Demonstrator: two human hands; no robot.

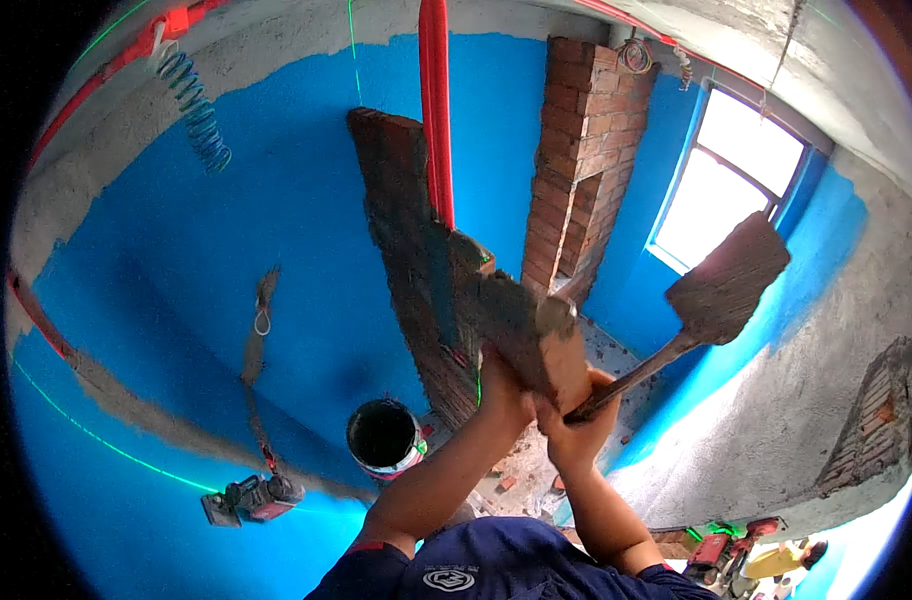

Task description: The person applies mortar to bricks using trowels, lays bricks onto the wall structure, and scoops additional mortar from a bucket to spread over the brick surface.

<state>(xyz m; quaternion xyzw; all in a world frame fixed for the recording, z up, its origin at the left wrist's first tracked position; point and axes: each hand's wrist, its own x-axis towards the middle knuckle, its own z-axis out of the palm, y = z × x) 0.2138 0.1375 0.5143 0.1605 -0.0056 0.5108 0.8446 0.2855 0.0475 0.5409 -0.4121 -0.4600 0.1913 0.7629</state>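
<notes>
In front of me, a part-built brick wall (416, 290) smeared with grey mortar runs toward the blue wall. A brick (561, 355) sits at its near end, with mortar on its left face and an orange face toward me. My left hand (501, 388) grips this brick from the left, its fingers partly hidden behind it. On the other side, my right hand (581, 425) is closed round the handle of a trowel (731, 285) and also touches the brick. The trowel's broad, mortar-coated blade points up and to the right.
A mortar bucket (384, 440) stands left of the wall. An upright red bar (434, 110) rises by the wall. Beyond is a brick column (586, 130) and a window (731, 165). A power tool (256, 498) is at lower left. Brick pieces (504, 483) litter the floor.
</notes>
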